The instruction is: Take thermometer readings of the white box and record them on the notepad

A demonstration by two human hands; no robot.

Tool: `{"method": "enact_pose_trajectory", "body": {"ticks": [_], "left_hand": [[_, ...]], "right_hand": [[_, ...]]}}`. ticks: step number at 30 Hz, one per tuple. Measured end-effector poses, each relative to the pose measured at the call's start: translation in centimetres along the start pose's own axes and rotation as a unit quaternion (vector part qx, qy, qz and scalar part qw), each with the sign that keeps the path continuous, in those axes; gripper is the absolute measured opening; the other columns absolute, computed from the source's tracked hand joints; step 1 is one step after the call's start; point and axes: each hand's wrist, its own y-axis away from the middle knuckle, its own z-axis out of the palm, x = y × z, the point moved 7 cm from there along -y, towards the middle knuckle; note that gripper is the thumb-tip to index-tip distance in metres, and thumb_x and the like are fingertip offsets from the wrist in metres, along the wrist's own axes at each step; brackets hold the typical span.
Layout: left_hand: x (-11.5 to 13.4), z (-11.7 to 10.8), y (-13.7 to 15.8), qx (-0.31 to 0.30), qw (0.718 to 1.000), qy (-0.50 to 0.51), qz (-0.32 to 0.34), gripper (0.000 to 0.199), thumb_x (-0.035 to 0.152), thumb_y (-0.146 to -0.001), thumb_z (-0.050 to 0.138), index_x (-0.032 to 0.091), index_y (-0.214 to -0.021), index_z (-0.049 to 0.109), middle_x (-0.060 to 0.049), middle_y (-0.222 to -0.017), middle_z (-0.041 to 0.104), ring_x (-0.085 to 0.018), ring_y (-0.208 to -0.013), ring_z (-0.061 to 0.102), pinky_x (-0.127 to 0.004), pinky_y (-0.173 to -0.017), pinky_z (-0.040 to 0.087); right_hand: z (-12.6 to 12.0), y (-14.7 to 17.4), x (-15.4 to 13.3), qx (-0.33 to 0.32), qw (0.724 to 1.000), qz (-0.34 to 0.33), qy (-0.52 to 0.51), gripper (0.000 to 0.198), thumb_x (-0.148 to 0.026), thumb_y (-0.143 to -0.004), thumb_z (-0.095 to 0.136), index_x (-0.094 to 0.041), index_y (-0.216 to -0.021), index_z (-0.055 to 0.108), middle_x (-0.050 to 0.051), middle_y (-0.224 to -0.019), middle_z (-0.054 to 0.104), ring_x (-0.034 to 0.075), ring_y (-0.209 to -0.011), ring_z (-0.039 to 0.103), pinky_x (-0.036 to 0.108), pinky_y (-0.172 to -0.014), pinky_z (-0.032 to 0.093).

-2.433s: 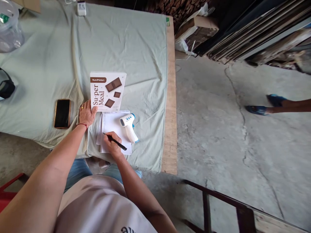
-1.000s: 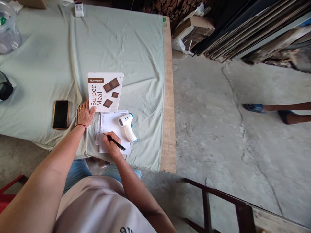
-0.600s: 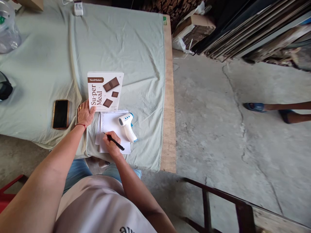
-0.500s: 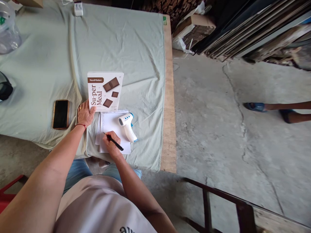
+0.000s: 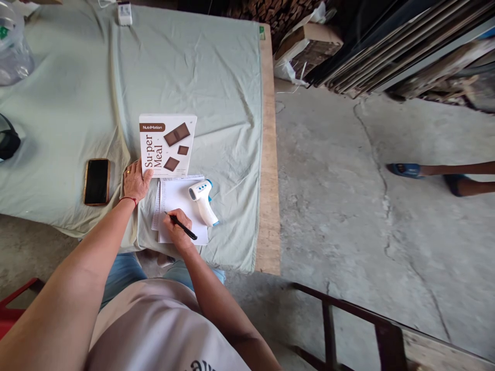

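Note:
My left hand [image 5: 137,180] grips the lower left corner of a white box [image 5: 170,147] printed "NutriMotion Su-per Meal", thumb over its front and the other fingers partly hidden. Closed round a black pen [image 5: 183,226], my right hand [image 5: 178,224] rests on a sheet of white paper [image 5: 174,193], the pen tip near the sheet's left side. Several sheets with printed or written edges lie under the top one. A white and blue infrared thermometer [image 5: 203,201] lies across the paper's right part. Left of my left hand is a smartphone [image 5: 96,182] with a dark screen.
A pale green cloth [image 5: 216,72] covers the table, whose wooden edge [image 5: 268,154] shows at right. A small white box [image 5: 125,14] and a clear plastic bag [image 5: 15,56] stand farther off. Another person's feet in blue slippers [image 5: 406,170] are on the concrete floor.

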Motion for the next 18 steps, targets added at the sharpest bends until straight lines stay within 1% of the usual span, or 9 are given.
{"method": "enact_pose_trajectory", "body": {"ticks": [7, 15, 18], "left_hand": [[0.09, -0.08, 0.04, 0.003, 1.000, -0.003, 0.003, 0.081, 0.066, -0.096, 0.009, 0.012, -0.143, 0.046, -0.019, -0.135, 0.058, -0.034, -0.126, 0.050, -0.047, -0.105, 0.038], [0.11, -0.06, 0.03, 0.000, 1.000, -0.003, 0.002, 0.081, 0.066, -0.096, 0.008, 0.012, -0.143, 0.046, -0.020, -0.134, 0.058, -0.034, -0.126, 0.050, -0.047, -0.104, 0.039], [0.09, -0.06, -0.01, 0.000, 1.000, -0.006, 0.002, 0.082, 0.066, -0.096, 0.008, 0.011, -0.142, 0.046, -0.019, -0.135, 0.058, -0.034, -0.125, 0.050, -0.047, -0.104, 0.039]], "right_hand": [[-0.41, 0.32, 0.46, 0.032, 0.999, 0.022, -0.010, 0.017, -0.032, -0.080, 0.047, -0.021, -0.072, 0.056, 0.000, -0.066, 0.059, 0.015, -0.061, 0.053, 0.029, -0.061, 0.045], [-0.18, 0.10, 0.19, 0.017, 1.000, 0.010, -0.004, 0.014, -0.030, -0.079, 0.047, -0.023, -0.070, 0.055, -0.001, -0.065, 0.057, 0.015, -0.060, 0.052, 0.028, -0.060, 0.044], [-0.33, 0.23, 0.06, 0.025, 1.000, 0.010, -0.013, 0.013, -0.030, -0.078, 0.047, -0.022, -0.070, 0.055, -0.001, -0.065, 0.057, 0.014, -0.060, 0.052, 0.028, -0.060, 0.045]]}}
